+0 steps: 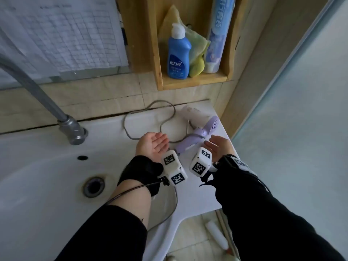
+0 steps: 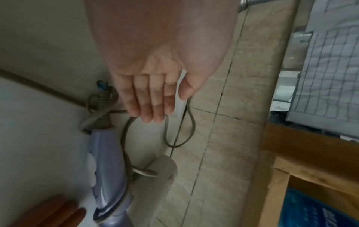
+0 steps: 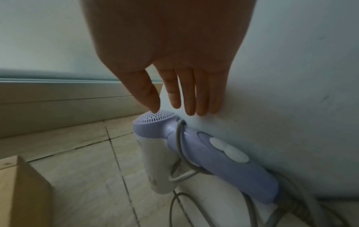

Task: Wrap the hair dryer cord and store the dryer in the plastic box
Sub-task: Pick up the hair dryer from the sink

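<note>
Here we go, white sink surface (image 1: 47, 185) filling most of my head view, and the hair dryer (image 1: 197, 131) lying flat on its far right corner, by the tiled wall. Its long axis runs diagonally: lilac handle end toward me, pale nozzle up against the wall. The cord (image 1: 165, 117) sprawls in loose loops to the dryer's left, nothing wrapped yet. No plastic box anywhere in my views. My right hand (image 1: 218, 146) hangs beside the handle, fingers straight and spread, holding nothing; I reckon it is the nearer one to the dryer body. My left hand (image 1: 153, 146) is palm up, fingers relaxed, empty, over the nearest cord loop, so I judge that's the one for gathering.
</note>
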`<state>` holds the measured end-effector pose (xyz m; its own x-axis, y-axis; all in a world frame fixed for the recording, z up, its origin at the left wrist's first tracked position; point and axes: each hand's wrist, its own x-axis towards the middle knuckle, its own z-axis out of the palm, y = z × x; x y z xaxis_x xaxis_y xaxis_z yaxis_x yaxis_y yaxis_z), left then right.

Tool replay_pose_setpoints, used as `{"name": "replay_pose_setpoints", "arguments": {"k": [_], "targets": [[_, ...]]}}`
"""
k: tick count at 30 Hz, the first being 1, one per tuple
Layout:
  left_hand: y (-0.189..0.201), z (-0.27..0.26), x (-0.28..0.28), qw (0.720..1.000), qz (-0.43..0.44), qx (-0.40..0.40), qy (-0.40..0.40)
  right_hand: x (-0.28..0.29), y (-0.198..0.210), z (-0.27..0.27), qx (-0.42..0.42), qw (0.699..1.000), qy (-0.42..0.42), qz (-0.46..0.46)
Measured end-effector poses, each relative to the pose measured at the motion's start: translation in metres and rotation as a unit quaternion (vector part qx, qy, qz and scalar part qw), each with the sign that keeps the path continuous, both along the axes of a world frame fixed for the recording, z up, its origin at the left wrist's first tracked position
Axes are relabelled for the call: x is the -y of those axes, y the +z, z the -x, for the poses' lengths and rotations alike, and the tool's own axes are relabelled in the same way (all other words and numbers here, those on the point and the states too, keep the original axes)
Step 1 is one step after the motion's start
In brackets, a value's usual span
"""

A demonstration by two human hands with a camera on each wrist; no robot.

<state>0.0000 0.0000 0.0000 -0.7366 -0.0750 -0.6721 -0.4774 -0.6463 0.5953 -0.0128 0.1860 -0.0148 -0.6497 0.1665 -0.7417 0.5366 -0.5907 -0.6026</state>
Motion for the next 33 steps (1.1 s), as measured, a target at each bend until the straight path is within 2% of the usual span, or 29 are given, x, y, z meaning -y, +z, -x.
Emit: {"name": "replay_pose_setpoints", "arguments": {"k": [3, 8, 11, 15, 18, 21, 24, 28, 33], "targets": [[-0.006, 0.007, -0.007, 0.998, 0.048, 0.003, -0.043, 0.006, -0.007, 0.009, -0.013, 1.0, 0.013, 0.007], [-0.004, 0.016, -0.012, 0.982, 0.087, 0.013, -0.165, 0.015, -0.008, 0.018, -0.005, 0.997, 0.078, -0.028], [-0.002, 0.016, -0.013, 0.97, 0.087, 0.02, -0.225, 0.017, -0.007, 0.02, 0.008, 0.987, 0.135, -0.081], [0.001, 0.009, -0.013, 0.965, 0.067, 0.01, -0.254, 0.022, -0.008, 0.016, 0.022, 0.983, 0.163, -0.081], [0.006, 0.004, -0.013, 0.96, 0.072, 0.008, -0.269, 0.023, -0.006, 0.012, 0.016, 0.985, 0.158, -0.071], [0.015, -0.001, -0.006, 0.96, 0.084, -0.012, -0.268, 0.027, 0.003, -0.005, -0.011, 0.99, 0.141, 0.011], [0.029, -0.008, 0.007, 0.968, 0.09, -0.034, -0.232, 0.029, 0.011, -0.023, -0.05, 0.991, 0.108, 0.062], [0.054, -0.023, 0.028, 0.975, 0.092, -0.072, -0.19, 0.034, 0.032, -0.043, -0.064, 0.994, 0.071, 0.059], [0.096, -0.052, 0.053, 0.972, 0.088, -0.126, -0.18, 0.054, 0.07, -0.084, -0.12, 0.991, 0.049, 0.021]]}}
